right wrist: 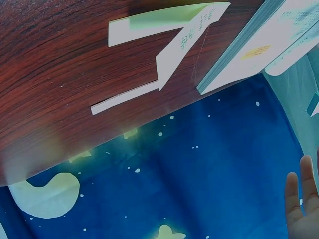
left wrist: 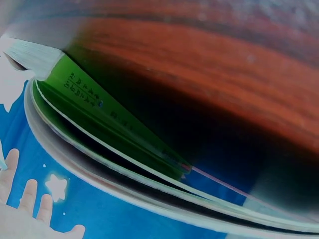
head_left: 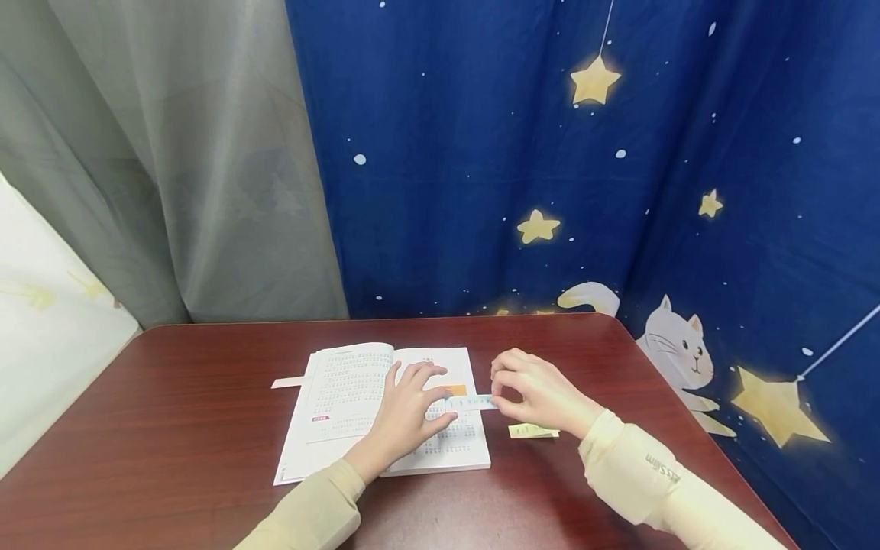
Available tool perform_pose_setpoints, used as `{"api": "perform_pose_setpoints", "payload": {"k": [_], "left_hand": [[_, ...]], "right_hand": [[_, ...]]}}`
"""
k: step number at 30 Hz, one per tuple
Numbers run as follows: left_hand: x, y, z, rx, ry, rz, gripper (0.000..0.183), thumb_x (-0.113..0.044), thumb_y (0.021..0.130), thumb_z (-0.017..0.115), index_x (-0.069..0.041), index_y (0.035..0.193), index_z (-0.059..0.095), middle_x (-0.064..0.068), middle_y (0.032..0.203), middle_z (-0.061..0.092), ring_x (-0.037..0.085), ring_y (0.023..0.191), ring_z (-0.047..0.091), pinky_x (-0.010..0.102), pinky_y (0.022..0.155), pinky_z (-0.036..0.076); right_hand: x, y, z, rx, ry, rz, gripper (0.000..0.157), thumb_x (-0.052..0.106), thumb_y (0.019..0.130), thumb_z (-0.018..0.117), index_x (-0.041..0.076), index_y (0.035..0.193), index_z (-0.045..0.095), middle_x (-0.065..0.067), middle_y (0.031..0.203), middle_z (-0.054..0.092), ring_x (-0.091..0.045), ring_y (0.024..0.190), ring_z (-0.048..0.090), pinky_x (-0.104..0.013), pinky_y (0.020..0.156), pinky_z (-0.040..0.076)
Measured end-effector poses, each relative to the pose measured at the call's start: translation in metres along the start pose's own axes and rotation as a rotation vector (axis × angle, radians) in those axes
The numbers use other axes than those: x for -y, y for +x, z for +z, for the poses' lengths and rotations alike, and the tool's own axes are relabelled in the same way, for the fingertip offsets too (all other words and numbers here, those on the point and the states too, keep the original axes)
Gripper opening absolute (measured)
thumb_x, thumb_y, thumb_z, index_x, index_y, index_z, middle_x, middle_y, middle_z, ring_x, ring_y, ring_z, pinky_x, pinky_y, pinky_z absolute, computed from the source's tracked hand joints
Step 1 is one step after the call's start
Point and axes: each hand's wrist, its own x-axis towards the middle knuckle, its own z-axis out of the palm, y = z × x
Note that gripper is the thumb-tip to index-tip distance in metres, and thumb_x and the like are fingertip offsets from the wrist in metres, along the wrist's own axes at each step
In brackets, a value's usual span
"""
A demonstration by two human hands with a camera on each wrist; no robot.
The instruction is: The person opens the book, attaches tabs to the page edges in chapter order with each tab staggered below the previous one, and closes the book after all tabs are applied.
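An open book [head_left: 344, 393] with printed pages lies on the table. My left hand [head_left: 406, 412] is over its right page, fingers spread, thumb and index finger apart beside the left end of a pale blue paper strip [head_left: 474, 402]. My right hand [head_left: 539, 391] pinches the strip's right end, just past the page edge. An orange strip [head_left: 455, 390] lies on the page directly behind the blue one. In the left wrist view, the book's green cover [left wrist: 99, 104] and my left fingers [left wrist: 30, 194] show. My right fingers [right wrist: 294, 191] appear at the right wrist view's lower right.
A folded yellow paper strip [head_left: 532, 431] stands on the table right of the book, below my right hand. A pale pink strip [head_left: 287, 382] sticks out from the book's left side. The dark red table [head_left: 172, 428] ends before a blue star-patterned curtain [head_left: 447, 191].
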Motion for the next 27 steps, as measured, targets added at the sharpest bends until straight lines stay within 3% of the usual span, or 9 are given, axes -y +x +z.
{"api": "perform_pose_setpoints", "payload": {"k": [11, 23, 27], "left_hand": [[0.0, 0.0, 0.002, -0.008, 0.003, 0.009, 0.022, -0.04, 0.071, 0.068, -0.023, 0.085, 0.068, 0.0, 0.112, 0.052, 0.022, 0.109, 0.04, 0.057, 0.09, 0.021], [-0.001, 0.003, 0.004, -0.015, -0.035, -0.002, 0.022, -0.039, 0.07, 0.069, -0.021, 0.083, 0.068, 0.0, 0.112, 0.052, 0.022, 0.109, 0.039, 0.058, 0.09, 0.019], [-0.001, 0.003, 0.005, -0.008, -0.023, -0.005, 0.02, -0.036, 0.069, 0.069, -0.021, 0.083, 0.069, 0.0, 0.112, 0.053, 0.022, 0.109, 0.04, 0.058, 0.09, 0.02]], "right_hand": [[0.005, -0.001, -0.005, 0.017, -0.006, -0.003, 0.006, 0.017, 0.072, 0.066, 0.017, 0.074, 0.06, 0.004, 0.091, 0.052, -0.009, 0.087, 0.045, -0.024, 0.07, 0.043], [0.007, -0.004, -0.009, -0.019, -0.017, -0.093, 0.006, 0.015, 0.072, 0.065, 0.017, 0.074, 0.059, 0.002, 0.093, 0.052, -0.014, 0.098, 0.047, -0.029, 0.077, 0.043], [0.007, -0.005, -0.013, -0.016, -0.017, -0.086, 0.006, 0.015, 0.073, 0.065, 0.016, 0.075, 0.06, 0.001, 0.094, 0.053, -0.016, 0.101, 0.047, -0.029, 0.08, 0.042]]}}
